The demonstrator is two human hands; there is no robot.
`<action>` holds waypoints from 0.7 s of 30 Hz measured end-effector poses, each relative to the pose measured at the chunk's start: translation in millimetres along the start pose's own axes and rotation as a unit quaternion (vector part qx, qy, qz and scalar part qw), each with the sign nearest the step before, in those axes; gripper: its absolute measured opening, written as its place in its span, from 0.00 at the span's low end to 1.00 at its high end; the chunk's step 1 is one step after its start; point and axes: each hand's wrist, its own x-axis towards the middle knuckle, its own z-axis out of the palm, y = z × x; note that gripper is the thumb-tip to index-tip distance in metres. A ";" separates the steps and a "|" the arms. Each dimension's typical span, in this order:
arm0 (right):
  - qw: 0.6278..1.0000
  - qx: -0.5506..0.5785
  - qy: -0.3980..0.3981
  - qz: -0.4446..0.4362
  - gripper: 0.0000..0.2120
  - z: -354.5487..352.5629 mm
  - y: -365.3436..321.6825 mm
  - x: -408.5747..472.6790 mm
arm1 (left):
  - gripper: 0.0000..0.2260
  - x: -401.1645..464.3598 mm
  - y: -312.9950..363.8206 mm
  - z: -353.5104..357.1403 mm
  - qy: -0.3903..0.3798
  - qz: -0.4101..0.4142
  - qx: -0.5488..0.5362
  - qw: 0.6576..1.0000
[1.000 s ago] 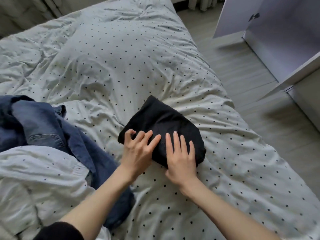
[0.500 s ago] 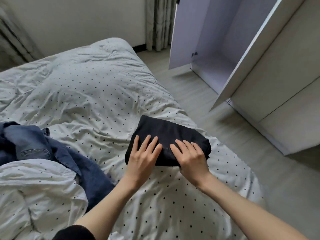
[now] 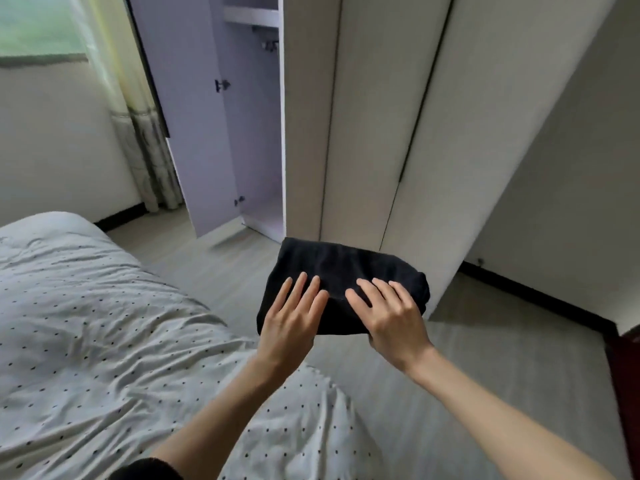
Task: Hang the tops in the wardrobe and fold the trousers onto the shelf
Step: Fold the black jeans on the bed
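A folded pair of black trousers [image 3: 346, 268] hangs in the air above the floor, just past the corner of the bed. My left hand [image 3: 291, 320] and my right hand [image 3: 391, 317] hold its near edge, fingers flat on top and thumbs hidden beneath. Behind it stands the white wardrobe, with one open compartment [image 3: 256, 150] that has lilac walls. A shelf [image 3: 252, 16] crosses the top of that compartment, and a rail bracket [image 3: 272, 45] sits just under it.
The wardrobe's open door [image 3: 187, 133] swings out to the left toward a curtain [image 3: 138, 133]. Closed wardrobe doors [image 3: 374, 133] fill the middle. The dotted white bed [image 3: 86, 323] lies at lower left, grey floor [image 3: 450, 375] at right, a dark red object [image 3: 627, 393] at the right edge.
Both hands have lifted the folded trousers off the bed and carried them right, toward the wardrobe. The view has swung up and right, so the denim and white garments have left it.
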 end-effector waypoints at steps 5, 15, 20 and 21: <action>0.999 -0.045 0.026 0.010 0.23 2.0 131.2 9.0 | 0.15 111.3 66.6 44.4 0.005 0.014 -0.007 1.000; 0.997 0.015 0.054 -0.054 0.17 104.8 246.1 96.6 | 0.21 226.2 40.9 137.1 -0.020 -0.047 0.054 0.997; 0.989 0.073 0.058 -0.115 0.16 178.2 242.8 183.1 | 0.22 252.6 -28.6 166.5 -0.037 -0.128 0.092 0.987; 0.985 0.096 0.057 -0.134 0.16 194.7 237.7 205.1 | 0.22 256.3 -47.1 170.6 -0.042 -0.152 0.105 0.982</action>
